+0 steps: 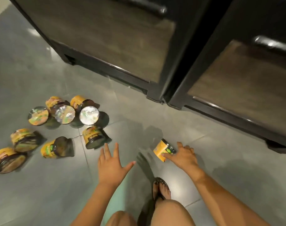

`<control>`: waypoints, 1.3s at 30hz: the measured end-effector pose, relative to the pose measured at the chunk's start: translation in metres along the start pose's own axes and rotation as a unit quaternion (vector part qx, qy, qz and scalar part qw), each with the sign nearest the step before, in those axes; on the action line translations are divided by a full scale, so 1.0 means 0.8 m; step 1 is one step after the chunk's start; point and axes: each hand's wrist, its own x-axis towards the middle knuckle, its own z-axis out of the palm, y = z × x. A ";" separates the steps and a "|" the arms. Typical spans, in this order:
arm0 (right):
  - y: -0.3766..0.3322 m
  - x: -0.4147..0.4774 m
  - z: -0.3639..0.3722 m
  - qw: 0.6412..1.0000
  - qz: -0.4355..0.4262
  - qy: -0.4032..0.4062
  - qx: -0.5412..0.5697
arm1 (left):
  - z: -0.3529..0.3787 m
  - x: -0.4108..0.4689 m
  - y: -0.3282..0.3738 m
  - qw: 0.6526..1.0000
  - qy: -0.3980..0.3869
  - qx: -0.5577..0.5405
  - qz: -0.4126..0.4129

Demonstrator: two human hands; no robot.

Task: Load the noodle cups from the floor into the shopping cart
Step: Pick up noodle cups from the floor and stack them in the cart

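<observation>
Right hand (183, 156) grips one noodle cup (163, 150), thumb along its orange side and fingers over the dark rim. It lies tilted on the grey tiled floor (41, 62), near the foot of the dark cabinets (106, 38). Left hand (110, 163) is spread with straight fingers, holding nothing, just short of the nearest of seven other cups (94, 137) scattered on the tiles to the left. These have orange-and-dark wrappers and silvery foil lids, and their print is too blurred to read.
</observation>
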 end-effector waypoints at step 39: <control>-0.058 0.208 0.241 0.919 -0.321 0.158 0.169 | 0.180 0.213 -0.173 0.976 0.212 -0.027 -0.041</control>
